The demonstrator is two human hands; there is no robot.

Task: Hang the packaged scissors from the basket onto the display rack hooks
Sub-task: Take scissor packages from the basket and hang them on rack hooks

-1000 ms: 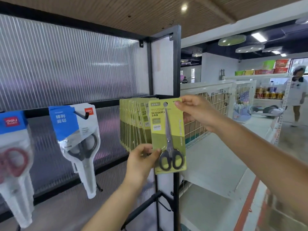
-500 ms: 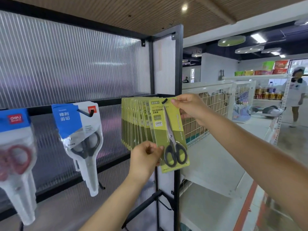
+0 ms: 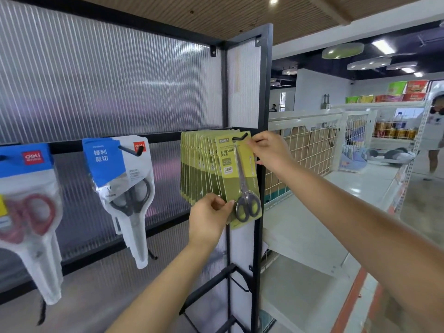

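Note:
A green scissors pack (image 3: 236, 179) with black-handled scissors hangs at the front of a row of several like green packs (image 3: 199, 167) on a black hook (image 3: 240, 137) of the display rack (image 3: 263, 92). The hook's tip pokes through the pack's top hole. My right hand (image 3: 269, 151) pinches the pack's upper right edge. My left hand (image 3: 210, 218) pinches its lower left corner, beside the scissor handles. The basket is out of view.
Two more hooks to the left carry a blue-and-clear scissors pack (image 3: 122, 183) and a red-handled one (image 3: 26, 207). White wire shelving (image 3: 310, 140) stands right of the rack. A person (image 3: 434, 131) stands far right in the aisle.
Both hands have carried the green pack up and back toward the rack; its hole has slid onto the hook tip, and it now sits against the row of packs.

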